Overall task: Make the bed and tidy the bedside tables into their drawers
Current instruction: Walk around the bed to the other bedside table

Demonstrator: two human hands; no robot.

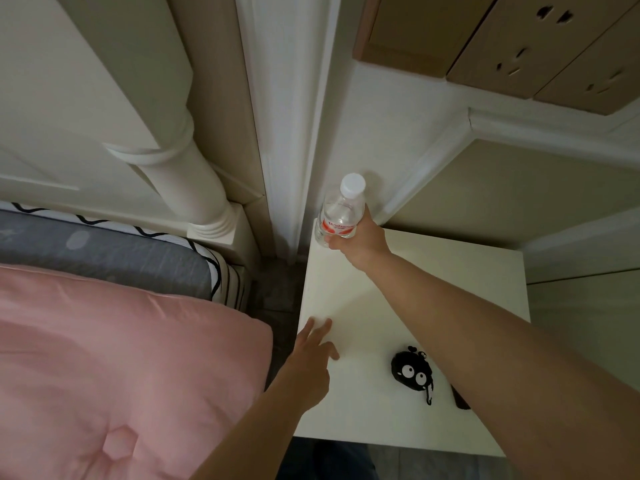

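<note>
Head view: the right hand (360, 242) has its fingers curled round a clear water bottle (341, 211) at the far-left corner of the white counter (433, 289), close to the wall trim. The left hand (311, 358) lies with straight fingers on the counter's left edge, beside the narrow floor gap to the pink duvet (121, 358). A black pouch (412, 372) sits nearer the counter's front edge, beside the right forearm.
</note>
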